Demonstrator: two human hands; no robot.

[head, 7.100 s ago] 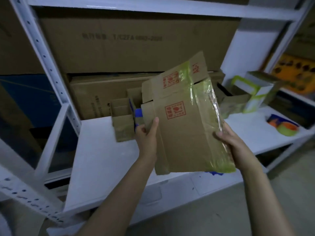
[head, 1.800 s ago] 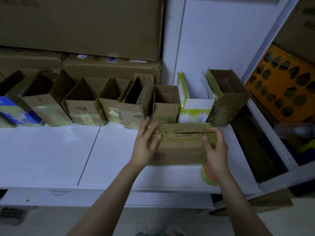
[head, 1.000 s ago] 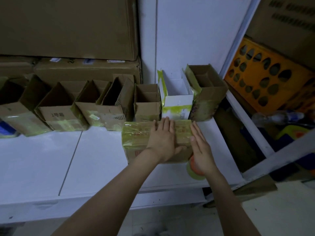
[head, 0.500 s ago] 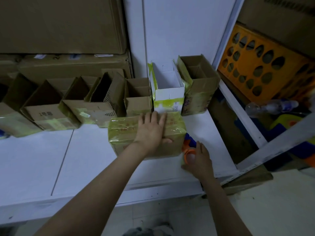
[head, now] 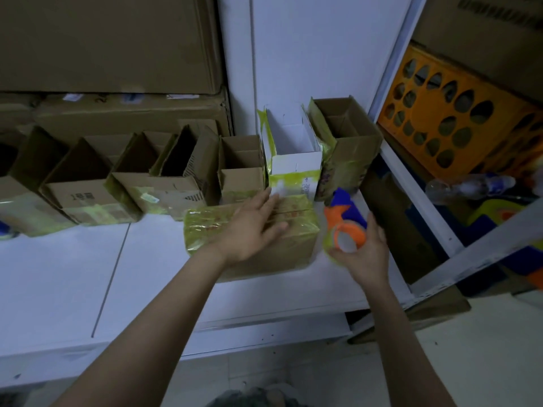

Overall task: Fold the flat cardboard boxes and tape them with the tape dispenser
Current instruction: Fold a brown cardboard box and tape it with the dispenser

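Taping step: the left hand (head: 252,227), fingers straight, presses the flaps of the folded box (head: 279,257) on the shelf (head: 147,274). The right hand (head: 364,257), fingers curled round the tape dispenser (head: 346,227), holds it just beside the box's right end. Next, probably, tape goes onto the seam, which the palm partly hides; the blurred dispenser's tape end is indistinct.

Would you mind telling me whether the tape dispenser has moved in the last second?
Yes. The right hand has lifted the tape dispenser off the shelf, back toward the white box.
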